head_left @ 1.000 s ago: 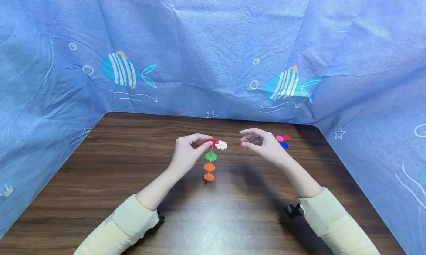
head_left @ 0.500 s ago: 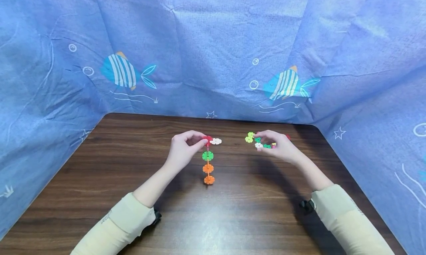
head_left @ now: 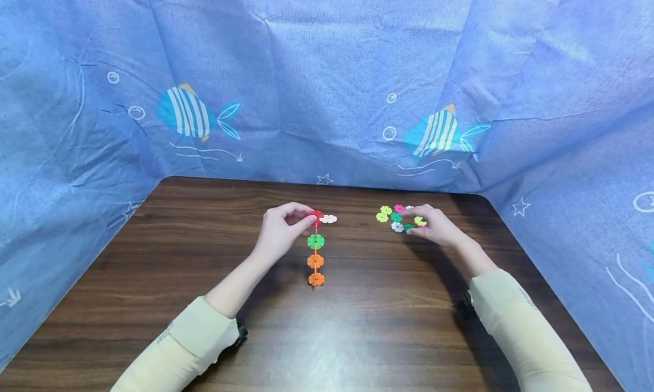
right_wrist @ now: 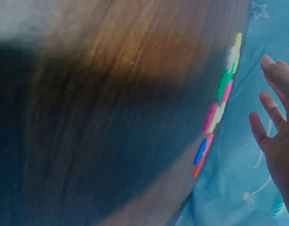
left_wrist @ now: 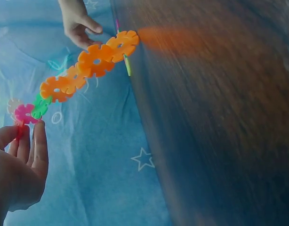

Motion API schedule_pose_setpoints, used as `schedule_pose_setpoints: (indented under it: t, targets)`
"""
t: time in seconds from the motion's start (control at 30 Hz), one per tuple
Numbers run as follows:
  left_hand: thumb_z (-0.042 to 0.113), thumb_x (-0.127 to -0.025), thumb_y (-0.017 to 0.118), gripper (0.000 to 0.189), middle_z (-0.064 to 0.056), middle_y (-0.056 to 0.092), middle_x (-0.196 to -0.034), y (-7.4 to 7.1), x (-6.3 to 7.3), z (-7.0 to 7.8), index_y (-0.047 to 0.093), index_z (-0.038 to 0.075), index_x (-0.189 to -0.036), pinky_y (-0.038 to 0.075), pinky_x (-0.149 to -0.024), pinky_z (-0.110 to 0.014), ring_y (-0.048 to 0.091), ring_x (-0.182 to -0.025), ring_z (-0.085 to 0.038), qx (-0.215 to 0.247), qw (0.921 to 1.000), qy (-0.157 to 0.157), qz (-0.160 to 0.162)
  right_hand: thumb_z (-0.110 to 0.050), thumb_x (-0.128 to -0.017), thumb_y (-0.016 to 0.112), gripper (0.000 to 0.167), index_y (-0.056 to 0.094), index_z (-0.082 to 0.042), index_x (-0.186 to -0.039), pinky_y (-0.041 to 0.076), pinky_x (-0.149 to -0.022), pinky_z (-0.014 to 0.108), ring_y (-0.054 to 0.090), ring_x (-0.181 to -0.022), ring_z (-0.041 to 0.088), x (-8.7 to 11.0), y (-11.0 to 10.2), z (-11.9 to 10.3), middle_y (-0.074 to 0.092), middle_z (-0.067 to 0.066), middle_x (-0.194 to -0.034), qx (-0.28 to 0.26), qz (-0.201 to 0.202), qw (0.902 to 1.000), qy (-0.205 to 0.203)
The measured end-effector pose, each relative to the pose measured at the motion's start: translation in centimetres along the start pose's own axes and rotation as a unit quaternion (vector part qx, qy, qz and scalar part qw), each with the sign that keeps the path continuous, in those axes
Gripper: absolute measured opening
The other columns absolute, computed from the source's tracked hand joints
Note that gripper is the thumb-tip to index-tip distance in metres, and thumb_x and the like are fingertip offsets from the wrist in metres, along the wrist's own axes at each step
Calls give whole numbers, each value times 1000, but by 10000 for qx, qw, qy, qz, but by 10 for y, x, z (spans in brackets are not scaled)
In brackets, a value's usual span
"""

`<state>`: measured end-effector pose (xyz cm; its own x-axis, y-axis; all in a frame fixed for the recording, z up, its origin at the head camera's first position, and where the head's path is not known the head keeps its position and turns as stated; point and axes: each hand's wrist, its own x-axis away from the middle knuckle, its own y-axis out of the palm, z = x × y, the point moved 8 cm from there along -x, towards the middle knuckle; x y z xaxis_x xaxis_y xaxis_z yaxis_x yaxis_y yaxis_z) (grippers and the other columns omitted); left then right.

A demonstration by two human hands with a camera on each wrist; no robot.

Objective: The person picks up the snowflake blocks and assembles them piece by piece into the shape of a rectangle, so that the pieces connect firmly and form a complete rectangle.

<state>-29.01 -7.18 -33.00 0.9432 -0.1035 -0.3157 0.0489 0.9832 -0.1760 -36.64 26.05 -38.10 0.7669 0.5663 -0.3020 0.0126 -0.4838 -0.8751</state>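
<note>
Chain [head_left: 315, 260] of thin, notched, flower-shaped discs hangs from the left hand [head_left: 280, 227], thumb and fingers pinching its red disc [head_left: 319, 215]; the right hand [head_left: 440, 226], fingers parted, holding nothing, hovers near loose scalloped discs [head_left: 396, 217] on the wood-grained table [head_left: 219, 238].

An interlocked chain [head_left: 315, 242] of flower-shaped discs [head_left: 315, 261], orange, green, pink and red, a white disc [head_left: 330, 219] jutting sideways, is held roughly upright; loose multicoloured discs [head_left: 396, 217] lie flat on the tabletop [head_left: 368, 301].
</note>
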Motion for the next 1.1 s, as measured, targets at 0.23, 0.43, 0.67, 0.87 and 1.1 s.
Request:
schedule_pose_setpoints:
  t: [0.23, 0.43, 0.67, 0.87, 1.1]
  targets:
    - [0, -85, 67, 16, -25, 69, -88, 0, 6, 19, 67, -9, -98, 57, -63, -27, 66, -66, -5, -43, 10000, 17, -35, -6, -75, 78, 42, 66, -2, -114, 42, -89, 51, 55, -105, 35, -9, 16, 16, 66, 15, -113, -47, -390, 9988, 300]
    - [1, -85, 68, 15, -24, 69, -88, 1, 5, 18, 67, -8, -97, 57, -63, -28, 66, -66, -5, 27, 10000, 6, -52, -1, -77, 75, 37, 68, -4, -112, 45, -88, 50, 59, -105, 33, -16, 29, 19, 68, 12, -111, 96, -656, 9976, 209]
    - [0, -85, 67, 15, -24, 69, -89, 3, 6, 18, 67, -8, -97, 57, -63, -28, 65, -66, -4, 39, 10000, 6, -80, 2, -77, 73, 33, 70, -5, -108, 45, -91, 51, 59, -109, 33, -19, 33, 20, 69, 10, -109, 155, -738, 9966, 320]
    - [0, -85, 67, 15, -24, 69, -89, 4, 6, 19, 67, -8, -97, 57, -63, -28, 65, -66, -4, 29, 10000, 29, -88, 1, -78, 73, 28, 70, -2, -106, 43, -93, 52, 56, -110, 37, -20, 38, 12, 65, 17, -112, 395, -968, 9945, -95]
    - [-1, -84, 67, 15, -25, 69, -89, 4, 8, 21, 66, -9, -97, 57, -66, -31, 65, -67, -3, 31, 9999, 35, -113, 4, -73, 74, 24, 66, -2, -95, 40, -90, 51, 52, -102, 36, -22, 38, 10, 63, 16, -102, 459, -899, 9947, -177]
